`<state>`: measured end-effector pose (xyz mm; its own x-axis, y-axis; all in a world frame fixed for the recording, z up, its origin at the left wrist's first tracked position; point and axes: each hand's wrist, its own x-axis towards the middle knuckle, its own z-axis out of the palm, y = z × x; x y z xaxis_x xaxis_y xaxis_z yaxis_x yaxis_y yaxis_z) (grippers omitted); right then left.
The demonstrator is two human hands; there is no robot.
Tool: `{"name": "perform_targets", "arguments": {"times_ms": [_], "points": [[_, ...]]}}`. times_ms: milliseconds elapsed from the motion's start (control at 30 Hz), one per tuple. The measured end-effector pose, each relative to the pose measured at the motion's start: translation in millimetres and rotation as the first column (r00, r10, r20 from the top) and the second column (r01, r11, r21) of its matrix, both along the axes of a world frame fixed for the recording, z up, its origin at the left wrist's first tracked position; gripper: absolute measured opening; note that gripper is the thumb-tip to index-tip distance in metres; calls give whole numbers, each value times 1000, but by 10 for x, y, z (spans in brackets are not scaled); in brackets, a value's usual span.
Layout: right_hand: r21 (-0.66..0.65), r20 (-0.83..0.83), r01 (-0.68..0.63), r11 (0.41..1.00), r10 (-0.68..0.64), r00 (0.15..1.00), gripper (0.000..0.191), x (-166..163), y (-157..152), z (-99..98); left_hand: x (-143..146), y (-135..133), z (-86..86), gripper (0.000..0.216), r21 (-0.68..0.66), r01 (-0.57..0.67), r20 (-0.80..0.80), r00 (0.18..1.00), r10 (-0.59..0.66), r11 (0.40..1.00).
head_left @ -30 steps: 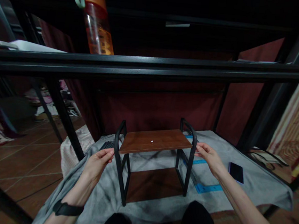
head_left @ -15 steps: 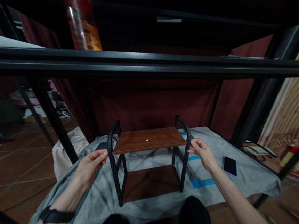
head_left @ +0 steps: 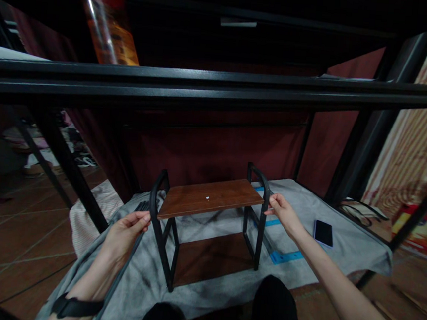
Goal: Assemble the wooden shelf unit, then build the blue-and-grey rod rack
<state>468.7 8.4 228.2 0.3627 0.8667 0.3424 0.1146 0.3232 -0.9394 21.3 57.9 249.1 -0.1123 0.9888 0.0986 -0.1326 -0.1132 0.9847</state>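
Note:
A small two-tier rack with black metal side frames stands upright in front of me, with a brown wooden upper board and a lower board. My left hand is closed in a pinch against the outer side of the left frame, level with the upper board. Opposite it, my right hand pinches at the outer side of the right frame. Whatever lies between the fingertips of either hand is too small or hidden to make out. A small white spot marks the upper board.
Grey cloth lies under the rack. Blue flat pieces and a phone rest on it at right. A black metal bar crosses above, with an orange bottle behind it. Black strips lie left of the rack.
The whole view has shifted slightly, so things appear a little further left and up. Both hands keep their places at the rack's sides, with small finger shifts at most.

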Motion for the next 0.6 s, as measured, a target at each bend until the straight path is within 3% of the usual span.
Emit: {"name": "perform_targets", "arguments": {"times_ms": [400, 600], "points": [[-70, 34, -27, 997, 29, 999, 49, 46, 51, 24, -22, 23, 4, 46, 13, 12, -37, 999, -11, 1000], [-158, 8, -124, 980, 127, 992, 48, 112, 8, 85, -52, 31, -5, 47, 2, 10, -33, 999, -10, 1000]]}}
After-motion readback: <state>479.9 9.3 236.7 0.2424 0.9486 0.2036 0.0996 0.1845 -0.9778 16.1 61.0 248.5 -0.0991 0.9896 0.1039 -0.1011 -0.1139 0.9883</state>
